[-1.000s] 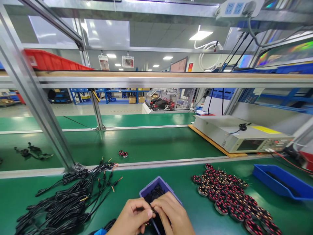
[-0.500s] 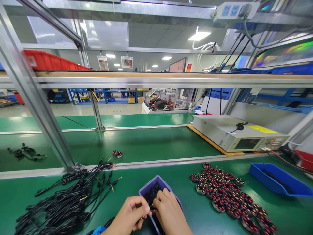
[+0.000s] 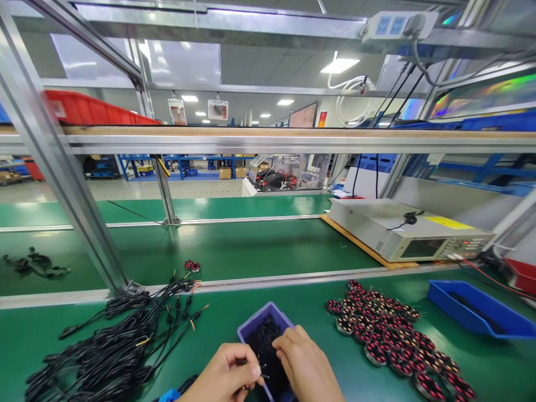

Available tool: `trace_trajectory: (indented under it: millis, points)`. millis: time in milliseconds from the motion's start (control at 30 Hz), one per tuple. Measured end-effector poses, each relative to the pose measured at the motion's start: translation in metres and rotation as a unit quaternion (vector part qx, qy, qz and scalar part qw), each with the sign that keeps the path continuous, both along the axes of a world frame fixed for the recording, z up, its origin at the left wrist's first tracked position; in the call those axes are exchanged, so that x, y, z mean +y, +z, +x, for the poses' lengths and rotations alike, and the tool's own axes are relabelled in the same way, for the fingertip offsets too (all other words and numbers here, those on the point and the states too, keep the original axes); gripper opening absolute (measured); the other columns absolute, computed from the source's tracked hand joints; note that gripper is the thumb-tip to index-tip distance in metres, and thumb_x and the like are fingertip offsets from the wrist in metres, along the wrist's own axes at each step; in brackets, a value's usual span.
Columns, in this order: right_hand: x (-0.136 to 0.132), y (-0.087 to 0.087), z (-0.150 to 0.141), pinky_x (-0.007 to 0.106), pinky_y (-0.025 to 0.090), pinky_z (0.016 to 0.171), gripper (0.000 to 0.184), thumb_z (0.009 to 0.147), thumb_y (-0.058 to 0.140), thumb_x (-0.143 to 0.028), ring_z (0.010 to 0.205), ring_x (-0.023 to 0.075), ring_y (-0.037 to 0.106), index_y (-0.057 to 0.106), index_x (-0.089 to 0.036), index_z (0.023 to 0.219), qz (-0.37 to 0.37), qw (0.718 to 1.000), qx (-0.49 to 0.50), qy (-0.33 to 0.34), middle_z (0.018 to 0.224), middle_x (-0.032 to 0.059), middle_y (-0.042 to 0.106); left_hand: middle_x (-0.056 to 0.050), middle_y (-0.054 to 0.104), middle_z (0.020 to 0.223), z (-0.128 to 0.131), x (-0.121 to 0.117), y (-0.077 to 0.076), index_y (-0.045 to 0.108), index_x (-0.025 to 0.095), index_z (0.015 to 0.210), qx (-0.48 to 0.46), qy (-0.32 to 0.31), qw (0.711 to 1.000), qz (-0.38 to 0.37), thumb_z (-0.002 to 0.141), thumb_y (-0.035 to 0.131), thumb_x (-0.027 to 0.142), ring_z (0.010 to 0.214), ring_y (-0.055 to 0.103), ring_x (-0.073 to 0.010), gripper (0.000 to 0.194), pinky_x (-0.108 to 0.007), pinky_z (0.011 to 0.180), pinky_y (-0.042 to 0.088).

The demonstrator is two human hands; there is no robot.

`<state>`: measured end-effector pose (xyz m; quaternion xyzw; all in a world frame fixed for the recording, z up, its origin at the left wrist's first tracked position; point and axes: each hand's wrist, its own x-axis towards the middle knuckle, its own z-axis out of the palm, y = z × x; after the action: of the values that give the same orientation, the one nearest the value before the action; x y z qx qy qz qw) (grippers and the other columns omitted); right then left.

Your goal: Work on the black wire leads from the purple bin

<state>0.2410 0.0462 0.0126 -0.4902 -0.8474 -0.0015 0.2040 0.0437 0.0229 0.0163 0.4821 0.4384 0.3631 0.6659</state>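
My left hand is closed in a pinch at the near left side of a purple bin. Thin wires with dark ends stick out between its thumb and forefinger; a small reddish bit shows under the fingers, its kind hidden. My right hand reaches over the bin's right rim, its fingers curled together and tips by the short black pieces inside. Whatever its fingertips hold cannot be made out. The two hands are slightly apart.
Black cables with bare coloured ends lie heaped at left. Several copper-wound coils spread at right, beside a blue tray. Two more coils lie further back. A grey instrument stands behind; a metal post rises at left.
My right hand has drawn away to the right from my left hand, uncovering more of the bin's inside. My left hand keeps its pinch near the same spot.
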Motion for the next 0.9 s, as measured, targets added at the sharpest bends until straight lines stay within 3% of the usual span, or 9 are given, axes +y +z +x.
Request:
trace_trajectory:
  millis: [267,433,500,533,600,667,700,767,900]
  points:
    - [-0.004,-0.012,-0.024,0.03,0.043,0.063,0.027,0.069,0.076,0.002,0.073,0.0229,0.062,0.066,-0.022,0.064,-0.005,1.0,-0.001,-0.005,0.068,0.0013,0.065,0.006,0.048,0.05,0.002,-0.003,0.002,0.061,0.015,0.062,-0.004,-0.01,1.0,-0.012,0.057,0.076,0.071,0.035,0.035,-0.0036,0.058,-0.018,0.035,0.014]
    - [-0.004,-0.006,-0.015,0.029,0.045,0.066,0.023,0.08,0.067,-0.003,0.072,0.0202,0.062,0.061,-0.022,0.069,-0.014,0.999,0.041,-0.008,0.071,0.0002,0.067,0.005,0.05,0.052,0.001,-0.003,0.001,0.06,0.016,0.062,-0.006,-0.013,1.0,-0.01,0.058,0.076,0.07,0.036,0.035,-0.0035,0.057,-0.018,0.036,0.016]
    - [-0.005,-0.001,-0.012,0.028,0.047,0.065,0.019,0.091,0.058,-0.01,0.071,0.019,0.063,0.063,-0.022,0.076,-0.05,0.991,0.124,-0.01,0.075,0.0008,0.069,0.005,0.05,0.051,0.001,-0.002,0.002,0.06,0.016,0.062,-0.005,-0.014,1.0,-0.012,0.057,0.076,0.071,0.036,0.035,-0.0037,0.058,-0.019,0.036,0.017]
    - [-0.005,0.002,-0.012,0.027,0.048,0.063,0.019,0.096,0.054,-0.017,0.069,0.0185,0.064,0.063,-0.022,0.081,-0.092,0.976,0.2,-0.005,0.076,0.0012,0.069,0.004,0.05,0.051,0.001,-0.002,0.002,0.06,0.016,0.062,-0.005,-0.016,1.0,-0.012,0.056,0.076,0.071,0.036,0.035,-0.0038,0.058,-0.019,0.037,0.017]
    - [-0.008,0.007,-0.014,0.026,0.049,0.058,0.027,0.1,0.052,-0.038,0.066,0.0184,0.064,0.065,-0.02,0.085,-0.206,0.904,0.375,0.016,0.076,0.0026,0.07,0.004,0.051,0.052,0.001,-0.002,0.004,0.06,0.016,0.061,-0.004,-0.02,1.0,-0.009,0.054,0.077,0.072,0.036,0.035,-0.0039,0.059,-0.019,0.037,0.018]
    - [-0.011,0.01,-0.019,0.025,0.049,0.054,0.042,0.091,0.06,-0.059,0.065,0.0187,0.064,0.067,-0.018,0.084,-0.294,0.818,0.493,0.034,0.075,0.0042,0.069,0.004,0.053,0.052,0.001,-0.003,0.007,0.061,0.016,0.061,0.0,-0.029,1.0,-0.006,0.055,0.077,0.072,0.037,0.036,-0.0041,0.059,-0.019,0.038,0.02]
    - [-0.013,0.011,-0.022,0.024,0.048,0.053,0.047,0.086,0.065,-0.065,0.065,0.0188,0.064,0.067,-0.018,0.082,-0.315,0.791,0.523,0.037,0.074,0.0047,0.069,0.004,0.054,0.053,0.001,-0.003,0.008,0.061,0.016,0.061,0.001,-0.033,0.999,-0.005,0.056,0.076,0.072,0.037,0.036,-0.004,0.059,-0.019,0.038,0.021]
    - [-0.015,0.013,-0.027,0.024,0.048,0.053,0.052,0.077,0.072,-0.069,0.064,0.0183,0.063,0.068,-0.017,0.079,-0.331,0.766,0.551,0.034,0.071,0.0046,0.069,0.002,0.058,0.056,0.001,-0.004,0.009,0.061,0.016,0.061,0.002,-0.035,0.999,-0.002,0.056,0.076,0.072,0.037,0.036,-0.0037,0.059,-0.019,0.039,0.021]
    - [-0.019,0.016,-0.03,0.024,0.048,0.054,0.052,0.074,0.074,-0.068,0.06,0.0169,0.062,0.068,-0.017,0.074,-0.342,0.758,0.555,0.029,0.065,0.002,0.064,0.002,0.057,0.056,0.0,-0.003,0.012,0.061,0.015,0.062,-0.002,-0.039,0.999,0.005,0.057,0.076,0.073,0.038,0.034,-0.0036,0.06,-0.019,0.039,0.022]
